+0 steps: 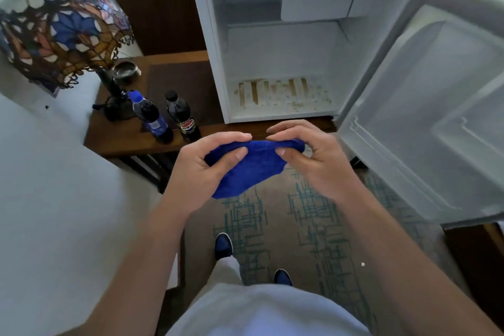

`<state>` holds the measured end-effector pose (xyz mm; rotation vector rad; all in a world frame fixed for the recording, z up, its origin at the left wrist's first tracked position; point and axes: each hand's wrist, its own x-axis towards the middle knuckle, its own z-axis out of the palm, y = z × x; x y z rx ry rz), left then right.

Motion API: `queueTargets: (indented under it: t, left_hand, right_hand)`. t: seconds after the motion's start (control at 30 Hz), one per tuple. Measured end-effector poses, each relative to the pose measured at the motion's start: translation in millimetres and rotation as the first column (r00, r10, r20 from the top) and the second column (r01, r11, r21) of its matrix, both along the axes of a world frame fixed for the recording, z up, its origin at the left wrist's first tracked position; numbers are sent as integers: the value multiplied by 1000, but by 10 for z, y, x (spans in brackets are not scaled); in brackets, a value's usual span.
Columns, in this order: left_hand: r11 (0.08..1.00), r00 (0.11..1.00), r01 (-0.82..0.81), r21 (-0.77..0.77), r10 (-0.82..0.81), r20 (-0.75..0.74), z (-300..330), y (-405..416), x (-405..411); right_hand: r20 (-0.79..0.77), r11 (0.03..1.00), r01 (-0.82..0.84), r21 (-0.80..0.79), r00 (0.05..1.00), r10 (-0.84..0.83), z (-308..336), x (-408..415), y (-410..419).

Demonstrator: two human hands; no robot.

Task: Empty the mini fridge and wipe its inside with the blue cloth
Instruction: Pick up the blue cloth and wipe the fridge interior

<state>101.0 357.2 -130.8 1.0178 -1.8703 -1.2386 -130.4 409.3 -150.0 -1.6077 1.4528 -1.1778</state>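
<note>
The white mini fridge (275,57) stands open on a wooden table, with nothing on its shelves and brown stains on its floor (281,93). Its door (436,106) swings out to the right. Both hands hold the blue cloth (249,169) in front of the fridge, above the carpet. My left hand (207,166) grips the cloth's left side with thumb on top. My right hand (308,155) pinches its upper right edge. Two dark soda bottles, one with a blue cap (150,116) and one with a black cap (182,117), stand on the table left of the fridge.
A stained-glass lamp (62,27) and a small metal bowl (126,68) sit at the table's left end. A white bed edge (54,199) fills the left. Patterned carpet (313,215) lies below, with my feet on it.
</note>
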Motion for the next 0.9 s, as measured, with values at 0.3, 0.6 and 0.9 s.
queueTargets:
  t: [0.3,0.6,0.9]
  left_hand:
    - [971,969,232,-56,-226,98,-291,-1127,30]
    - [936,940,315,-156,-284,189,-862,-1653,-390]
    - [952,952,161,-261,-80,295,-1344,-2205,-1062]
  right_hand:
    - [112,952,281,124,949,-295,-200,253,-608]
    - [16,867,479,139,874,-485,-524,-26,-1054]
    - [-71,931,323,170,946,-315,-1032,-822,-1944]
